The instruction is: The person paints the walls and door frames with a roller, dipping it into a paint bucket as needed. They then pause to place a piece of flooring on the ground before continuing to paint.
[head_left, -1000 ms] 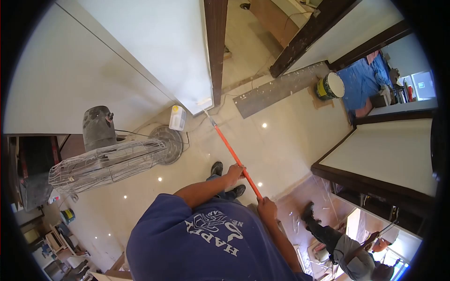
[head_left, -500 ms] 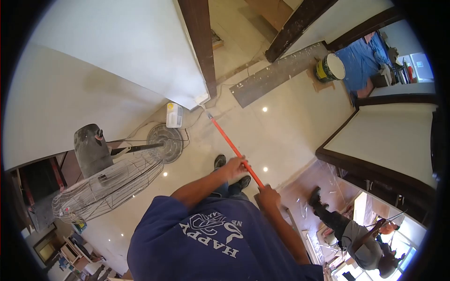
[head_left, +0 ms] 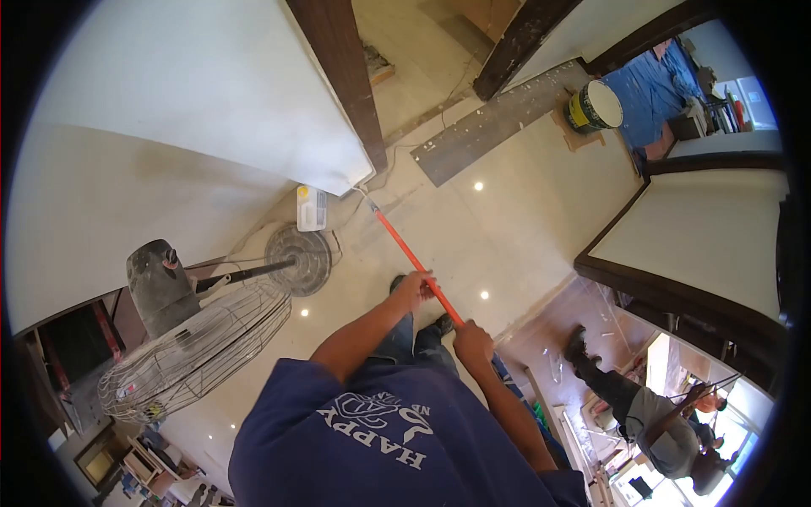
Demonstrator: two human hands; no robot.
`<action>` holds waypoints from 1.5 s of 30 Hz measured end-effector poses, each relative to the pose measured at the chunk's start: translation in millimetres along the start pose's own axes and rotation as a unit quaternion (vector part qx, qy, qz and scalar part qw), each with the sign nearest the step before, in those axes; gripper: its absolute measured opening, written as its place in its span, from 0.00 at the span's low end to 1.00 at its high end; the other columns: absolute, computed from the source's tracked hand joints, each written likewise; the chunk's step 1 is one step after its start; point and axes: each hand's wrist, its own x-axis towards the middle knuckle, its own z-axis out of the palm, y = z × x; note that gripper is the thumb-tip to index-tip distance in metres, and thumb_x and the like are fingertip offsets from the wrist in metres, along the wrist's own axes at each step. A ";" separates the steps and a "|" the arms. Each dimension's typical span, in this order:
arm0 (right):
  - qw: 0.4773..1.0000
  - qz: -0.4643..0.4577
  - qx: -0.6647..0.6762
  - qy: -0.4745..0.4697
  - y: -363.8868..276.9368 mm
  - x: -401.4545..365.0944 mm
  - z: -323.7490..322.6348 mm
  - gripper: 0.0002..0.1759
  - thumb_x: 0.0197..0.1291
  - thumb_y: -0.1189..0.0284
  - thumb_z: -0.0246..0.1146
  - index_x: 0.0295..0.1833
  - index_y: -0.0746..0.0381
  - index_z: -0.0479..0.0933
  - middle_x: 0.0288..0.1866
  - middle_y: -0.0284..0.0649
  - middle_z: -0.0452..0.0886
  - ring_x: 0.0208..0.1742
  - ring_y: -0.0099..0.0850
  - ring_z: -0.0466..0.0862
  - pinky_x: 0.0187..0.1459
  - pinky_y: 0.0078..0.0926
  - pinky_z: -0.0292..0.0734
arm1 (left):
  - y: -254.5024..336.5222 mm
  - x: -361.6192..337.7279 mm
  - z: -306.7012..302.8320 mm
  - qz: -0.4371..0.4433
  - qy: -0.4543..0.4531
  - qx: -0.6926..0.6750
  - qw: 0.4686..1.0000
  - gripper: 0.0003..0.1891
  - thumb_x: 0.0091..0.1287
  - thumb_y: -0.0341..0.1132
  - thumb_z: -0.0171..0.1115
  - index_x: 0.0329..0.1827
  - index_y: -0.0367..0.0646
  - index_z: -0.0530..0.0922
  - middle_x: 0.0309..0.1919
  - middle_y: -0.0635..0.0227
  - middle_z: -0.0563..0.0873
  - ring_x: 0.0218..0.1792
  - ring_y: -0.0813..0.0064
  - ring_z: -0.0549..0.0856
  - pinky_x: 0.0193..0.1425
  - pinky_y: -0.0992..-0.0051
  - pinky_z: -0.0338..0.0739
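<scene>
My left hand is closed round the middle of an orange extension pole. Nearer my body, my right hand grips the pole's lower end. The pole slants up and left to a metal fitting and a paint roller frame at its far end. That end is at the bottom corner of the white wall, beside the dark door frame; the roller itself is hard to make out. A white plastic jug with a yellow cap stands on the floor just left of it.
A dusty pedestal fan with a round base is at my left. Cables trail over the floor. A grey board and a paint bucket lie ahead right. Another person works at lower right.
Both hands have shifted slightly with the pole, still gripping it. The roller end stays by the wall's bottom corner. My view has tilted a little, and the other person's arms have moved.
</scene>
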 end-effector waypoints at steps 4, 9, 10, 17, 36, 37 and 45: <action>1.000 -0.016 0.014 0.015 -34.4 52.3 14.4 0.24 0.71 0.54 0.54 0.44 0.66 0.79 0.40 0.55 0.86 0.44 0.53 0.87 0.48 0.49 0.81 | 32.9 26.5 3.6 0.035 0.074 -0.088 0.993 0.18 0.71 0.40 0.59 0.55 0.36 0.71 0.55 0.52 0.77 0.56 0.52 0.81 0.61 0.53 0.80; 0.999 -0.039 -0.008 0.014 -17.8 35.2 1.5 0.23 0.71 0.54 0.54 0.45 0.66 0.80 0.41 0.54 0.86 0.44 0.51 0.87 0.47 0.47 0.81 | 32.4 6.3 1.5 0.025 -0.003 -0.065 0.998 0.18 0.74 0.41 0.56 0.56 0.35 0.70 0.52 0.53 0.79 0.55 0.52 0.82 0.61 0.55 0.80; 0.999 -0.049 -0.020 0.009 -3.1 19.3 -3.3 0.23 0.72 0.55 0.54 0.45 0.66 0.80 0.41 0.53 0.86 0.44 0.50 0.87 0.47 0.46 0.82 | 27.2 0.5 0.9 0.021 -0.028 -0.054 0.998 0.18 0.75 0.41 0.55 0.56 0.35 0.70 0.52 0.54 0.79 0.54 0.53 0.82 0.61 0.56 0.80; 0.999 -0.008 0.010 0.037 99.5 -106.4 -31.1 0.20 0.71 0.54 0.55 0.46 0.60 0.79 0.39 0.53 0.85 0.42 0.55 0.85 0.44 0.53 0.78 | 4.9 -24.2 -1.0 0.171 -0.033 -0.028 0.984 0.13 0.79 0.36 0.49 0.57 0.36 0.70 0.50 0.52 0.82 0.52 0.54 0.85 0.58 0.56 0.83; 0.948 -0.220 0.157 0.170 263.1 -169.5 18.7 0.14 0.65 0.62 0.62 0.34 0.62 0.73 0.22 0.54 0.76 0.28 0.59 0.80 0.30 0.52 0.73 | -77.5 -276.2 102.4 0.423 -0.090 0.143 0.890 0.12 0.79 0.39 0.50 0.55 0.39 0.70 0.44 0.59 0.85 0.46 0.63 0.88 0.53 0.64 0.85; 0.949 -0.223 0.155 0.162 262.3 -173.8 22.3 0.14 0.66 0.62 0.61 0.34 0.62 0.73 0.22 0.54 0.76 0.28 0.59 0.80 0.31 0.52 0.72 | -78.9 -278.2 98.8 0.426 -0.084 0.144 0.889 0.12 0.80 0.39 0.50 0.56 0.39 0.70 0.44 0.60 0.85 0.46 0.63 0.88 0.53 0.64 0.85; 0.953 -0.224 0.157 0.128 241.6 -194.3 46.3 0.16 0.69 0.60 0.58 0.36 0.62 0.74 0.26 0.55 0.78 0.31 0.60 0.80 0.33 0.54 0.73 | -85.1 -271.9 66.3 0.395 -0.035 0.143 0.907 0.14 0.79 0.37 0.50 0.58 0.36 0.67 0.43 0.59 0.83 0.44 0.65 0.87 0.50 0.67 0.86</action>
